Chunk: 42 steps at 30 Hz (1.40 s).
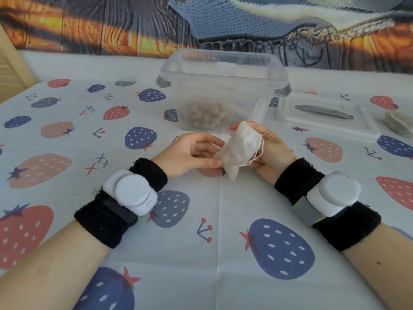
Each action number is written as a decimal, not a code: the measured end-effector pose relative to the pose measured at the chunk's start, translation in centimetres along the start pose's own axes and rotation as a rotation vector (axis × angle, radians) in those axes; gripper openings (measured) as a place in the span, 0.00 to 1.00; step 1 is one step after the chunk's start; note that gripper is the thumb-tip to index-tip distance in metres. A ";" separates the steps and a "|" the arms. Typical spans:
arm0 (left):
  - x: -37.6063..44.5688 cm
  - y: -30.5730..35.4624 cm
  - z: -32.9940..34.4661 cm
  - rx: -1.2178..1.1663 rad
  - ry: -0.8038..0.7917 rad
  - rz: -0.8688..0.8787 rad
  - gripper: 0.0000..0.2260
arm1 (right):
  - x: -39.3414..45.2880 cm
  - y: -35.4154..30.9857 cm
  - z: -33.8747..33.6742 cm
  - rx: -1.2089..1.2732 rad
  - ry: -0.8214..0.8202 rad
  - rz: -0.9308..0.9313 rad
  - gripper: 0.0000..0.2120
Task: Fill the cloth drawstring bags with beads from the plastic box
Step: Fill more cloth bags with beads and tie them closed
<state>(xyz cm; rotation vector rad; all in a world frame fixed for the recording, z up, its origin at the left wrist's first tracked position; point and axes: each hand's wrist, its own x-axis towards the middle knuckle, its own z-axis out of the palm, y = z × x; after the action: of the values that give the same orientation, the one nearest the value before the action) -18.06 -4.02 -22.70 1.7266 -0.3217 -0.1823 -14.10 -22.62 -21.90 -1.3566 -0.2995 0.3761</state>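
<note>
A small white cloth drawstring bag [239, 149] hangs between my two hands just above the table, its neck gathered at the upper right and its cord looping down. My left hand [192, 153] pinches the bag's left edge between thumb and fingers. My right hand [271, 146] cups the bag from behind and holds its neck end. Behind the hands stands the clear plastic box [223, 70], open at the top, with brown beads [205, 115] piled in its bottom left.
The box's white lid [324, 117] with a grey handle lies flat to the right of the box. Another cloth bag [399, 121] lies at the far right edge. A strawberry-print tablecloth [201, 220] covers the table; a patterned wall hanging stands behind.
</note>
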 end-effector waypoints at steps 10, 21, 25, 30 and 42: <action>-0.2 0.2 0.4 0.102 -0.047 -0.041 0.08 | -0.3 0.6 0.5 -0.189 -0.036 -0.235 0.16; 0.0 -0.1 0.1 -0.001 0.101 -0.020 0.11 | 0.8 -0.6 -1.9 0.754 0.290 0.281 0.08; 0.0 0.0 0.1 -0.015 0.122 -0.012 0.17 | 1.0 -0.3 -1.4 0.590 0.241 0.334 0.11; -0.1 -0.1 0.3 0.002 0.157 0.023 0.14 | 0.3 -0.4 -0.2 0.067 0.273 0.045 0.24; -0.2 -0.2 0.2 0.095 0.228 0.094 0.13 | -0.9 -0.2 1.2 -0.237 0.192 -0.464 0.03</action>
<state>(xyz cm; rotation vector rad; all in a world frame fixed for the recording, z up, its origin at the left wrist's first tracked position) -18.28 -4.14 -22.96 1.8020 -0.2452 0.0994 -15.41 -22.00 -21.48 -1.4910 -0.4961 -0.1818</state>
